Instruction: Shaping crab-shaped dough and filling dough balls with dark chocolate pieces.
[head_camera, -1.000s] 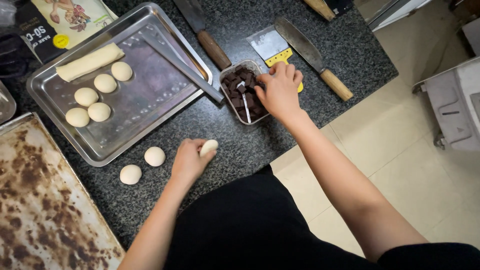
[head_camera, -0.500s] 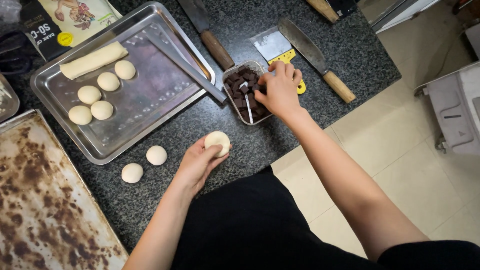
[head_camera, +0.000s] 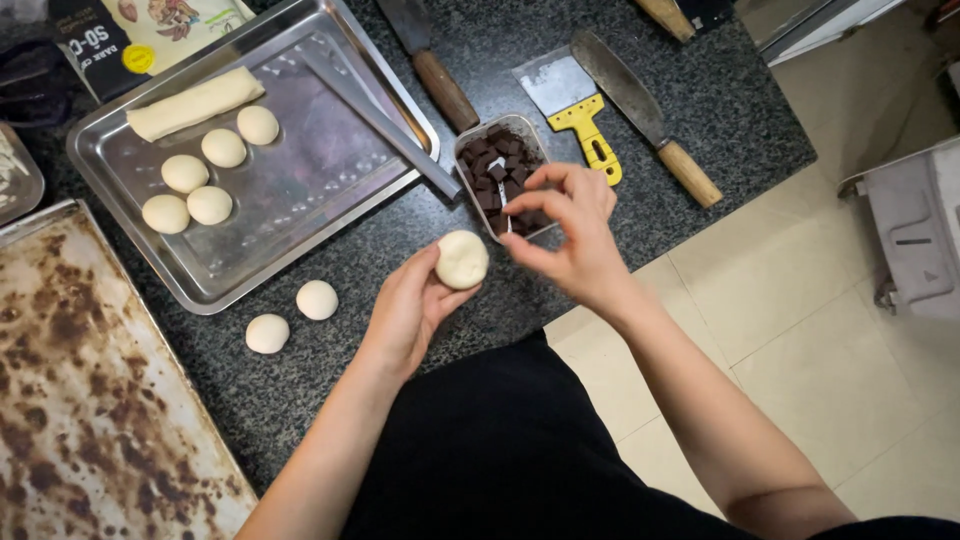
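A dark speckled counter (head_camera: 700, 90) carries a steel tray (head_camera: 330, 170) of dough balls at far left. Near its front edge, the left hand (head_camera: 415, 305) cups a flattened dough ball (head_camera: 461, 259). The right hand (head_camera: 565, 225), fingertips pinched together, hovers over a small tub of chocolate chunks (head_camera: 495, 160); whether it grips a chunk is unclear.

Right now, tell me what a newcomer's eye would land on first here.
The left hand cradles a pale dough ball at centre, above the dark counter's edge. Beside it the right hand pinches over a small tub of chocolate chunks. At upper left, a steel tray holds five more dough balls.
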